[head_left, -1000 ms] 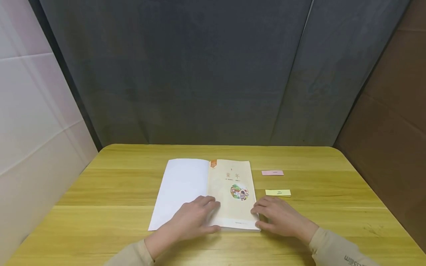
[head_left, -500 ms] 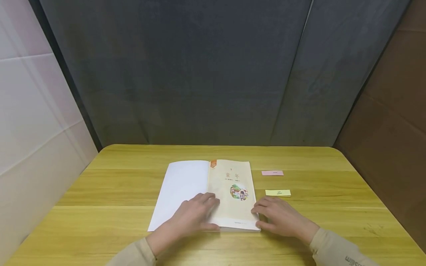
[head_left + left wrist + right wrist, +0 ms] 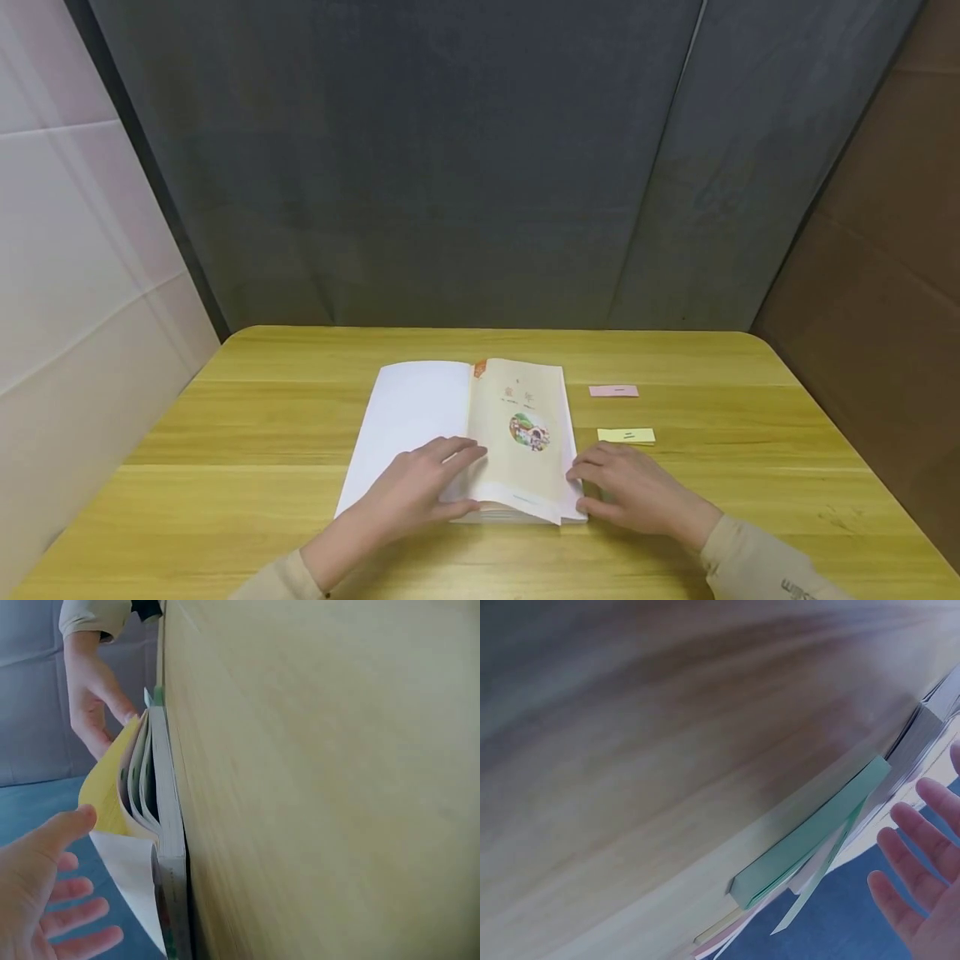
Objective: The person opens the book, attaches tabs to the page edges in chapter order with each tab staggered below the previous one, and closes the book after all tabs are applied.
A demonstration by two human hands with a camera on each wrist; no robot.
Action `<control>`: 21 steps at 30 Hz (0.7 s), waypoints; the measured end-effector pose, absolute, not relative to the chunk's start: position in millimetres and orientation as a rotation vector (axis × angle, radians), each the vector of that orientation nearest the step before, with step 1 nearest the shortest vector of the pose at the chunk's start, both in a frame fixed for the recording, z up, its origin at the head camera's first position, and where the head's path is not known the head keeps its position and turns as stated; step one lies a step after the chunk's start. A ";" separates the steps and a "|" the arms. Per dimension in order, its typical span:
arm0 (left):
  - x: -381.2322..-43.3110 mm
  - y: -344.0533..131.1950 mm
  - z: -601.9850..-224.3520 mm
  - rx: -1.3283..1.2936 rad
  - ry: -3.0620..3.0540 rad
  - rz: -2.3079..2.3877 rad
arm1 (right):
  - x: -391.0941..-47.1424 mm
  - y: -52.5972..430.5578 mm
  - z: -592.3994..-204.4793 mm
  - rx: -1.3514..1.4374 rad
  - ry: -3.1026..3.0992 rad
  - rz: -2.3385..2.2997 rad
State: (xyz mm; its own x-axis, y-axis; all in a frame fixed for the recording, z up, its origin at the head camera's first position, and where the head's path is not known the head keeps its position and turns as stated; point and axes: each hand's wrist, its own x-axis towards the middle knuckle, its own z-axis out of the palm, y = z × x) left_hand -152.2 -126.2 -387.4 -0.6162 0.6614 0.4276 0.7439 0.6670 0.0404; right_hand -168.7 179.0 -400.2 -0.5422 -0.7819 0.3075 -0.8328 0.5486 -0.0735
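Note:
An open book (image 3: 528, 475) lies on the table, its white left side (image 3: 420, 396) flat. Its cream title page (image 3: 498, 425) bows upward, with the lower right corner pulled leftward off the sheets beneath. My left hand (image 3: 416, 483) is over the lower middle of the book, fingers loosely extended; in the left wrist view its thumb touches the raised page (image 3: 112, 795). My right hand (image 3: 637, 492) rests at the book's lower right edge, fingers relaxed. In the right wrist view its fingers (image 3: 922, 847) are spread, beside a pad of green sticky notes (image 3: 817, 832) standing near the page block.
A pink paper strip (image 3: 613, 391) with one pen stroke lies right of the book. Below it is a yellow strip (image 3: 626, 435) with two strokes. The wooden table (image 3: 225, 467) ends at a dark cloth wall (image 3: 450, 167).
My left hand has shifted slightly left. The title page's right edge has come away leftward and the page now bulges up. My right hand has hardly moved.

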 end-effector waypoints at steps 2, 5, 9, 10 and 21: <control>-150.1 -128.2 -386.9 -1.139 -2.448 -0.289 | -168.5 178.6 -400.1 1.357 -2.545 0.311; -147.5 -129.8 -386.5 -1.186 -2.364 -0.283 | -168.7 177.8 -399.8 1.360 -2.543 0.303; -145.8 -130.5 -382.9 -1.231 -2.262 -0.300 | -168.8 177.2 -399.7 1.364 -2.540 0.283; -145.3 -130.7 -381.2 -1.237 -2.247 -0.306 | -168.7 177.0 -399.7 1.363 -2.541 0.277; -145.6 -136.2 -367.6 -1.097 -2.332 0.080 | -168.0 175.0 -399.9 1.351 -2.597 0.252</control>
